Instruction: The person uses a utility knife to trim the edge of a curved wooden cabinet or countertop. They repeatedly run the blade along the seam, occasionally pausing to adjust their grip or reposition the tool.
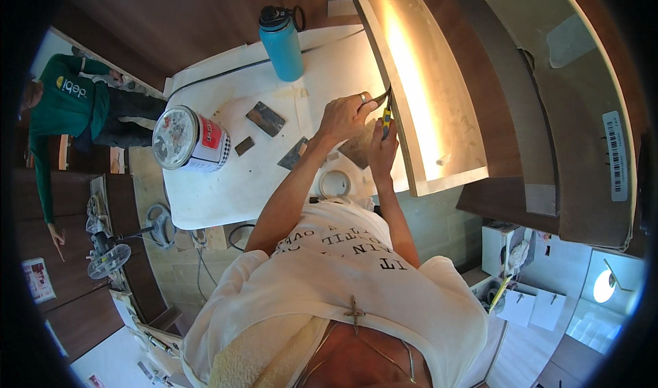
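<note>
My left hand [345, 118], with a ring on one finger, is closed at the edge of a pale panel [449, 107]. Its fingers pinch a thin dark strip [378, 100] that meets the panel's long edge. Just to the right and nearer me, my right hand [382, 152] is wrapped round a yellow and black utility knife [386, 122]. The knife points away from me, its tip against or very close to the same edge; the blade is too small to make out. Below my hands a brown square sheet [357, 145] lies on the white table [226, 203].
A blue bottle [282, 49] stands at the back of the table, a smeared can [188, 140] at its left. Dark flat pieces [266, 118] and a tape roll [334, 183] lie between. A cable [226, 75] crosses behind. At far left stands a person in green [65, 107].
</note>
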### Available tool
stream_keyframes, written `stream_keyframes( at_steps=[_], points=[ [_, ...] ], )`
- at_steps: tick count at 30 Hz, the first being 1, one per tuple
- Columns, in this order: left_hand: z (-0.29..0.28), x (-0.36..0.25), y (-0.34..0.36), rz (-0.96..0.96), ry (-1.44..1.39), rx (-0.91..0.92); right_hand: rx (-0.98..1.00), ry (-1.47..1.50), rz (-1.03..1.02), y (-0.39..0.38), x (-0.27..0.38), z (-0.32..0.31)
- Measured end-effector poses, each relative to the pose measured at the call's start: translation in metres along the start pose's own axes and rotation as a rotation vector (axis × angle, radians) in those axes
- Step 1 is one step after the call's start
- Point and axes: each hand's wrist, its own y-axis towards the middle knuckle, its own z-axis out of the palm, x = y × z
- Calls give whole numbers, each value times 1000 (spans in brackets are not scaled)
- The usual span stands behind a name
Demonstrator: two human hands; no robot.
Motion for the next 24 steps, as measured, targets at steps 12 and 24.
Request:
stream_keyframes(
  at_steps=[12, 24],
  points=[
    [-2, -6, 4, -81, -111, 9, 151, -183, 239, -53, -25, -30],
    [44, 26, -3, 168, -81, -193, 176, 335, -67, -61, -21, -21]
  ],
)
